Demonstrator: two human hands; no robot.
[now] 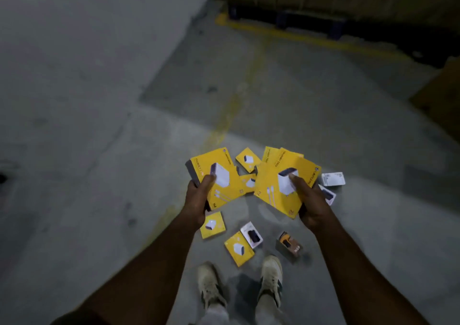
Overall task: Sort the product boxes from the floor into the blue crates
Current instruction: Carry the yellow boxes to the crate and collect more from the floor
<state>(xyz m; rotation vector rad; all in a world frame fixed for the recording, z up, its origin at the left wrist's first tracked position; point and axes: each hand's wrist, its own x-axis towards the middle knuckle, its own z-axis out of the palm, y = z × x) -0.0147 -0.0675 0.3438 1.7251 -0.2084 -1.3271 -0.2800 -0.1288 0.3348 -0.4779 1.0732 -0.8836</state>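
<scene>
My left hand [199,200] grips a stack of large yellow product boxes [221,175] with a white charger printed on top. My right hand [311,200] holds a fanned stack of the same yellow boxes [278,183], thumb on the top one. Below them on the concrete floor lie smaller yellow boxes [212,225] [239,248] [249,160], a white box [252,235], an orange-brown box [290,245] and white boxes [333,179] to the right. No blue crate is in view.
My two feet in pale shoes [211,285] stand just behind the scattered boxes. A dark pallet [286,18] loaded with cardboard cartons stands at the far right behind a yellow floor line [286,32]. Another carton edge [443,95] juts in at the right.
</scene>
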